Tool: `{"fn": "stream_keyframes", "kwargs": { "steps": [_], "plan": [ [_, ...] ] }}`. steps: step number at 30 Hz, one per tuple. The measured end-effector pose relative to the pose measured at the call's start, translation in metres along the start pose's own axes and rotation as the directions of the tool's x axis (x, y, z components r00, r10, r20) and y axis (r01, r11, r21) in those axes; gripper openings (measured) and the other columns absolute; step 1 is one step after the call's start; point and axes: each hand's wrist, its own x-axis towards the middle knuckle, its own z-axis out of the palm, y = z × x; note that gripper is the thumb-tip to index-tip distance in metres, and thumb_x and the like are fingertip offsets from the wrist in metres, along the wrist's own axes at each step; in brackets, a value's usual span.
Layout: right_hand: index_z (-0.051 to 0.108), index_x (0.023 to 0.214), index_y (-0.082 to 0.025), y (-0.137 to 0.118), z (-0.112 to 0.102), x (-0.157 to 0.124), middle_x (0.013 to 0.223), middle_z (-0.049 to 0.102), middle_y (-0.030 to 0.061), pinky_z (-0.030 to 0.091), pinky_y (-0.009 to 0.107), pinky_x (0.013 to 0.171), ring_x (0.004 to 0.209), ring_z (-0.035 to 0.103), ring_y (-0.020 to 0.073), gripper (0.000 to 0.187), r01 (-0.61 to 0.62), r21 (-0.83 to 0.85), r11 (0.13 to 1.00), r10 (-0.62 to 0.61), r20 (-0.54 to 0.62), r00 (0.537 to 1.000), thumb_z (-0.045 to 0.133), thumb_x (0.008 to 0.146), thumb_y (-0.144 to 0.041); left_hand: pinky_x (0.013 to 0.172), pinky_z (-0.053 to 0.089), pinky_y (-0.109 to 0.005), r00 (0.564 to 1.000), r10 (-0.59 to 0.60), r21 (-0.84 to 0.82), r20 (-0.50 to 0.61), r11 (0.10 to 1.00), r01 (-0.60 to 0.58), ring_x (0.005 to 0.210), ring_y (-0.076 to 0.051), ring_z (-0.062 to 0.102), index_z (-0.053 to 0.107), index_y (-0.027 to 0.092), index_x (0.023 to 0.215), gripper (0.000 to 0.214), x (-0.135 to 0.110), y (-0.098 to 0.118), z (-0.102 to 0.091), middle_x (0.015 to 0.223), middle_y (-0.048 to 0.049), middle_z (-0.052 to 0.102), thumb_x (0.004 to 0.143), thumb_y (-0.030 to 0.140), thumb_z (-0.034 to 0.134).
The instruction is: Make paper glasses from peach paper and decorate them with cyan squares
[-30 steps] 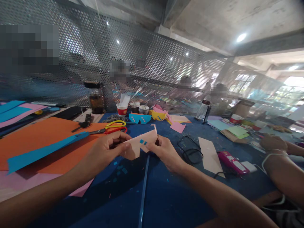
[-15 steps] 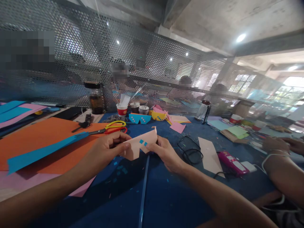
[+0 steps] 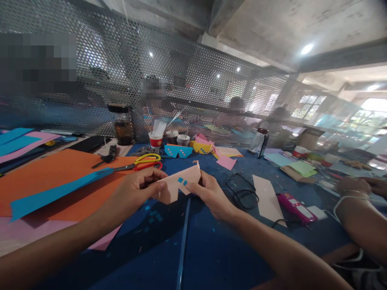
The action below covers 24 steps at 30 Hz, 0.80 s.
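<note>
Between my two hands, above the blue table (image 3: 157, 257), is a pale pink paper glasses cutout (image 3: 169, 189) with a notch in its lower edge and a few small blue squares on its front. My left hand (image 3: 140, 185) pinches its left end between thumb and fingers. On the right end my right hand (image 3: 211, 193) is closed, its thumb lying beside the blue squares. Small blue paper scraps (image 3: 155, 216) lie on the table below. Left of my left hand, scissors (image 3: 145, 161) with yellow and red handles rest by a blue paper strip (image 3: 66, 189) on orange paper (image 3: 39, 173).
Blue paper glasses (image 3: 178, 151) and yellow ones (image 3: 202, 148) stand behind, near paper cups (image 3: 155, 139) and a jar (image 3: 122, 125). To the right lie a black cable (image 3: 242, 191), pale paper (image 3: 266, 197) and a magenta device (image 3: 298, 207). Another person's forearm (image 3: 356, 217) rests at far right.
Almost nothing differs. Both hands keep hold of the paper glasses in the same place, and the view has shifted very slightly.
</note>
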Motion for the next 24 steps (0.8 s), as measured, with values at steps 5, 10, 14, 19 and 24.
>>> {"fn": "stream_keyframes", "kwargs": {
  "steps": [5,10,14,19,24],
  "plan": [
    [0.070,0.101,-0.018,-0.001,0.000,-0.001,0.098,0.077,0.0034,0.054,0.032,0.083,0.092,0.069,0.0208,0.026,0.003,0.001,1.000,-0.003,0.000,1.000,0.077,0.078,-0.029,0.070,0.060,-0.033,1.000,0.000,-0.002,0.007,1.000,0.000,0.075,-0.024,0.075,0.074,0.022,0.100,0.033,0.000,0.002,0.000,0.082,-0.0030,0.080,0.086,0.051,0.075],
    [0.071,0.099,-0.018,-0.002,0.001,-0.001,0.096,0.077,0.0029,0.054,0.032,0.082,0.091,0.069,0.0210,0.025,0.006,-0.004,1.000,-0.006,0.001,1.000,0.075,0.077,-0.028,0.073,0.055,-0.029,0.999,-0.020,-0.031,0.034,0.999,0.021,0.078,-0.020,0.073,0.074,0.021,0.103,0.024,-0.003,0.007,-0.001,0.088,-0.0012,0.080,0.090,0.041,0.073],
    [0.072,0.103,-0.018,0.000,0.001,-0.001,0.098,0.077,0.0035,0.054,0.033,0.083,0.091,0.069,0.0209,0.028,-0.014,-0.025,1.000,0.014,0.009,1.000,0.076,0.078,-0.031,0.078,0.057,-0.032,0.998,-0.050,-0.069,0.047,0.996,0.054,0.088,-0.025,0.078,0.075,0.022,0.110,0.031,-0.004,0.012,0.000,0.096,-0.0031,0.084,0.091,0.046,0.072],
    [0.071,0.101,-0.018,0.001,0.002,-0.001,0.094,0.075,0.0029,0.053,0.032,0.080,0.086,0.067,0.0197,0.028,-0.021,-0.069,0.997,0.021,0.002,1.000,0.076,0.078,-0.033,0.094,0.056,-0.039,1.000,-0.019,0.109,0.020,0.994,0.016,0.103,-0.031,0.077,0.081,0.024,0.103,0.029,-0.006,0.019,-0.001,0.102,-0.0041,0.085,0.089,0.048,0.073],
    [0.069,0.095,-0.019,-0.001,0.004,-0.002,0.089,0.072,0.0006,0.050,0.030,0.074,0.082,0.064,0.0180,0.023,0.000,-0.099,0.995,0.002,0.019,1.000,0.074,0.076,-0.031,0.088,0.057,-0.038,0.999,0.017,0.181,-0.045,0.984,-0.009,0.097,-0.033,0.076,0.085,0.028,0.090,0.029,-0.003,0.014,0.001,0.095,-0.0035,0.085,0.081,0.054,0.078]
  ]
}}
